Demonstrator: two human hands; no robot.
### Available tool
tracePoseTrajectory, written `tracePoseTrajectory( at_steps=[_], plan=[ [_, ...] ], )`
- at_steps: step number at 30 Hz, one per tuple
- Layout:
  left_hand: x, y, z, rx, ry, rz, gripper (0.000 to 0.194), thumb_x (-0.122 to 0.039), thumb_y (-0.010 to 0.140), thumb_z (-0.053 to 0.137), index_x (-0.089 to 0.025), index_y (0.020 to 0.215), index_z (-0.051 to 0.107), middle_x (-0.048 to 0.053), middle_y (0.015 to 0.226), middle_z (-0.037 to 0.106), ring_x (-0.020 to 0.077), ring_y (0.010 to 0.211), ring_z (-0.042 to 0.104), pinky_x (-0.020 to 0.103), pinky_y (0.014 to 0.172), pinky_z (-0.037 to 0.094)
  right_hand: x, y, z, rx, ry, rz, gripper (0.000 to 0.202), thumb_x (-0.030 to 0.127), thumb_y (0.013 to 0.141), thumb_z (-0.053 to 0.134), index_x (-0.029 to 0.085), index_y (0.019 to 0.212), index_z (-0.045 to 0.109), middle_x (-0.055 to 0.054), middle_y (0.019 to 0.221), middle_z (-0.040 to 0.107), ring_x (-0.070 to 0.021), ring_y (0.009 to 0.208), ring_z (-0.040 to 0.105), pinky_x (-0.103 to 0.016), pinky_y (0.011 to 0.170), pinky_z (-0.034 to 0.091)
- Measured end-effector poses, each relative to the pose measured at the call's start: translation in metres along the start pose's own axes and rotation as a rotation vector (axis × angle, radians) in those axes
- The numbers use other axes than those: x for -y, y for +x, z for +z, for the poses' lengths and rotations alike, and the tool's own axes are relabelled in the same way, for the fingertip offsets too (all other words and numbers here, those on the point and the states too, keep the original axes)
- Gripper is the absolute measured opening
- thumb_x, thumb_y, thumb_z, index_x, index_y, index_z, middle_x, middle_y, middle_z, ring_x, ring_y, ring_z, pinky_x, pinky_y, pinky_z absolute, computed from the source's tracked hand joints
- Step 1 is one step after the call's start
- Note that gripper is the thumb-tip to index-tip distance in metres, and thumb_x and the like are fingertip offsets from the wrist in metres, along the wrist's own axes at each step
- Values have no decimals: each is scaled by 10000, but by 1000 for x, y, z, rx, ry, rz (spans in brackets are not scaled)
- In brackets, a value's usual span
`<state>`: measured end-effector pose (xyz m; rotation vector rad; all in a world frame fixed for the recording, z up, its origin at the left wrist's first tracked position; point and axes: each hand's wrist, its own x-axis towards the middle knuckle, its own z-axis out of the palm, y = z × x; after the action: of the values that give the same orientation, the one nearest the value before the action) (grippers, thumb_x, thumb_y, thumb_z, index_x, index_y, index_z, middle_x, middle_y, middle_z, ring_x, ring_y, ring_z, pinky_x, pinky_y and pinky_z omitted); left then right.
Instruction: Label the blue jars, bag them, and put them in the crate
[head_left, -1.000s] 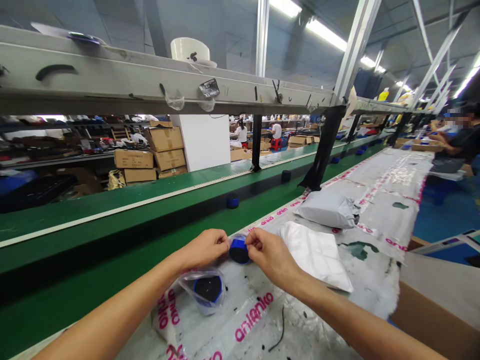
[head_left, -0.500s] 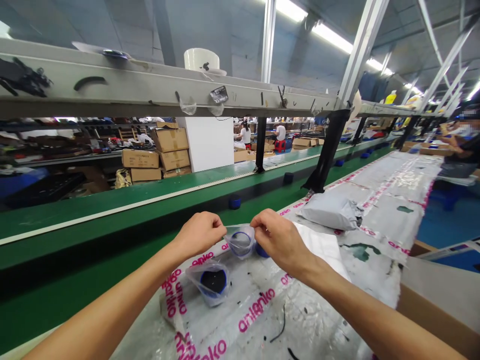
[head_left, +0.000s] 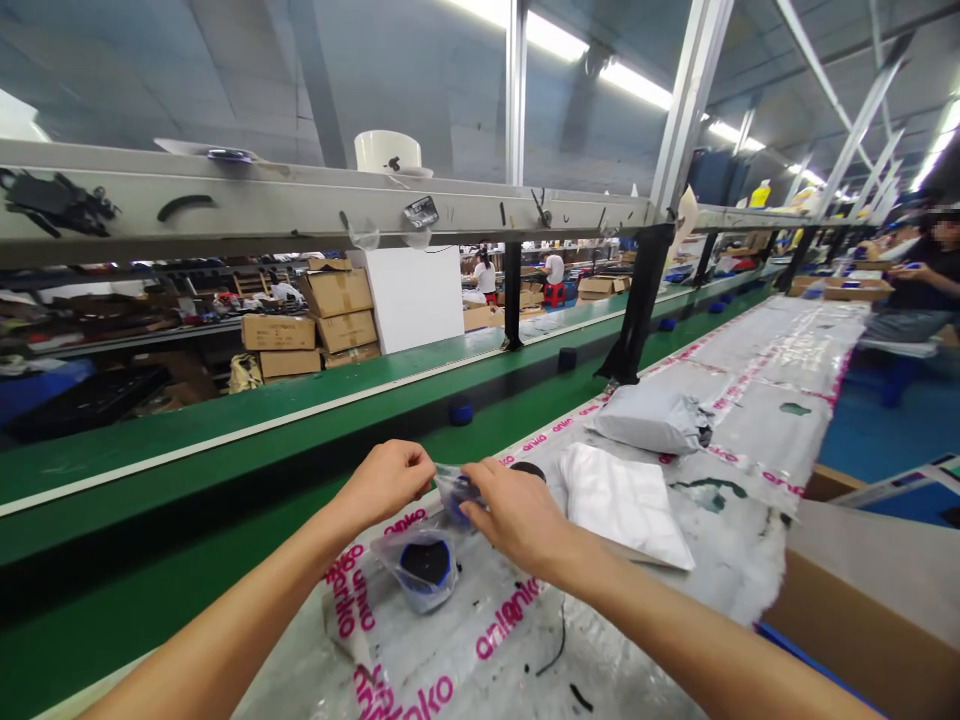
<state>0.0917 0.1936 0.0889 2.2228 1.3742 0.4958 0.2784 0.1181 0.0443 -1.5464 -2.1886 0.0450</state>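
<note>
My left hand [head_left: 394, 482] is closed in a pinch on the edge of a small clear plastic bag [head_left: 448, 484]. A blue, rounded piece shows dimly through the film. My right hand [head_left: 517, 512] wraps its fingers and thumb over the same bag and hides part of it. Just in front of the hands, a second bagged blue piece with a black top [head_left: 425, 562] lies on the plastic-covered table [head_left: 480, 690]. Behind my right hand, a dark round piece [head_left: 528, 468] is partly hidden. To its right sits a stack of white bags [head_left: 626, 495].
A green conveyor belt [head_left: 405, 440] runs along the table's far side, carrying blue pieces [head_left: 460, 413]. A grey package [head_left: 646, 416] lies near a black-wrapped post [head_left: 637, 300]. An overhead shelf beam [head_left: 465, 208] crosses above. One co-worker [head_left: 930, 260] sits far right, beyond a cardboard box [head_left: 870, 620].
My right hand has shifted left and down over the bagged piece, covering more of it. The dark round piece and white bag stack are more exposed. The view has turned slightly right.
</note>
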Motion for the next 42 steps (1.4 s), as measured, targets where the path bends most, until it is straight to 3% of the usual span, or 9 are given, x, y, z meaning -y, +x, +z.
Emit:
tracePoseTrajectory(
  at_steps=[4,12,17,20,24,29,31,35,42],
  plan=[
    [8,-2,1,-8,5,-17,217,-323,726,481,-188,597,590,24,626,651,194,638,580,270,549,338,0,15,-4,84,25,-15,140,224,906,598,236,911,737,-26,934,743,-207,874,686,-275,681,404],
    [30,-15,-4,10,-7,-38,263,-388,754,452,-196,588,521,6,610,588,179,610,516,255,541,342,8,22,-14,6,403,12,42,222,773,751,242,809,756,32,777,738,-142,733,654,-227,605,370],
    [37,-18,-6,-8,-113,-49,298,-442,746,536,-197,577,543,-10,589,564,168,580,480,246,533,355,-10,0,-55,-159,580,22,41,252,838,725,211,838,729,38,781,717,-100,674,618,-204,615,413],
    [34,-20,-8,-28,-159,-45,322,-477,726,584,-201,561,565,-9,572,574,171,563,485,253,529,361,-38,-23,-82,-234,478,93,86,266,901,657,204,880,712,25,778,710,-112,672,610,-218,612,423],
    [11,-23,-16,-109,-56,-44,433,-597,799,533,-208,619,599,2,617,612,195,621,552,263,570,385,-73,-61,-86,-75,-9,125,138,315,927,638,205,916,720,-28,886,717,-185,799,641,-270,652,435],
    [-44,-32,-16,-303,103,-13,466,-669,833,496,-236,795,663,-11,683,656,194,629,544,274,577,369,-84,-93,-54,128,-444,102,178,285,876,699,145,985,706,-117,1038,682,-300,970,620,-338,683,485],
    [-66,-36,-8,-294,90,120,417,-619,862,500,-236,836,661,2,805,693,203,709,580,284,642,403,-85,-97,-45,156,-471,116,107,196,917,620,151,961,707,-105,1009,685,-283,943,628,-335,675,484],
    [-97,-37,21,-178,95,323,301,-498,904,521,-236,811,639,8,863,688,198,756,593,294,669,398,-90,-99,-44,127,-388,173,246,88,947,480,173,891,704,-76,960,694,-235,895,647,-310,663,458],
    [-118,-24,71,46,149,420,173,-378,896,564,-230,828,623,20,911,680,212,843,609,310,714,379,-101,-104,-50,12,-185,261,201,164,953,525,204,1002,715,-60,1002,702,-220,936,658,-307,749,465]
  ],
)
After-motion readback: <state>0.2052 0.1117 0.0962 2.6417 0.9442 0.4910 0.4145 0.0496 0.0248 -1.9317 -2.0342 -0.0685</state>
